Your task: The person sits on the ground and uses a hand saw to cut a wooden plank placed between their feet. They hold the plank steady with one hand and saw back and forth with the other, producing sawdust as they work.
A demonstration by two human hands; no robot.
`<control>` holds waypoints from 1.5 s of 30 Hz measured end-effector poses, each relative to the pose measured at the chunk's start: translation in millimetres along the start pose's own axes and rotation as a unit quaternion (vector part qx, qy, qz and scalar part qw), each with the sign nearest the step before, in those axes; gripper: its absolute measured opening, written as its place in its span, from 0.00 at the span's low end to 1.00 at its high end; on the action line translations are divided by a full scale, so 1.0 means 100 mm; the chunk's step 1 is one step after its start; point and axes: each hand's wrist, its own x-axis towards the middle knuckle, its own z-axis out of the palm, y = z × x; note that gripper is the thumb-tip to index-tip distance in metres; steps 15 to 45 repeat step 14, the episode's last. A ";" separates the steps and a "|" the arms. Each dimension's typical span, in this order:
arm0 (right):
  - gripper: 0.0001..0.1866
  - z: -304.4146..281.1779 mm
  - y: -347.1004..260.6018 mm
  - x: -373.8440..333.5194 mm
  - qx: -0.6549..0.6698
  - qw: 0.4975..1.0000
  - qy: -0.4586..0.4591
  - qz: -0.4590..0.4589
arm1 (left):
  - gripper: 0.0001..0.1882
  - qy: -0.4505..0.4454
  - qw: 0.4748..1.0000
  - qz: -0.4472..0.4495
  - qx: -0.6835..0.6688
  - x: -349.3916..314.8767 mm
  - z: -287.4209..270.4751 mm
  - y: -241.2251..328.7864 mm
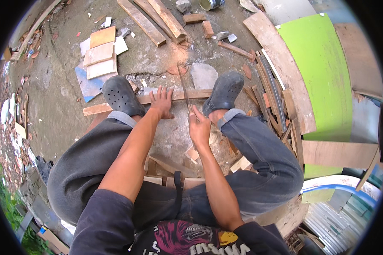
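Note:
A long, narrow wooden strip (pixel 178 95) lies crosswise in front of me, between and partly under my dark clogs. My left hand (pixel 161 102) presses down on it, fingers spread and stretched out. In my right hand (pixel 199 126) is a handsaw (pixel 183 85), its handle end wrapped by the fingers. The blade shows nearly edge-on, pointing away from me and crossing the strip close to its right end. Whether the teeth are inside a cut cannot be made out. My left clog (pixel 122 96) is against the strip, and my right clog (pixel 226 90) is by its right end.
Stacked board pieces (pixel 101 54) lie at far left. Long wooden beams (pixel 147 23) rest ahead, near sawdust (pixel 180 54) and a flat stone (pixel 203 75). A tin can (pixel 210 4) stands at the far edge. Scrap slats (pixel 270 91) and a green panel (pixel 317 68) line the right.

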 end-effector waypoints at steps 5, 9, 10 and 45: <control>0.23 -0.53 -0.32 -1.01 -0.020 0.999 -0.041 -0.007 | 0.71 0.017 1.000 -0.012 -0.005 -0.02 0.02 -0.12; 0.23 -0.55 -0.21 -0.94 -0.021 0.999 -0.032 -0.011 | 0.70 0.041 0.999 -0.004 0.003 -0.02 0.07 -0.12; 0.23 -0.34 -0.08 -0.54 -0.010 0.998 -0.041 0.043 | 0.70 0.032 0.999 -0.010 -0.002 -0.06 0.02 -0.10; 0.24 -0.05 -0.10 -0.22 -0.029 0.999 -0.011 0.016 | 0.67 0.015 1.000 -0.024 0.011 -0.04 -0.06 -0.07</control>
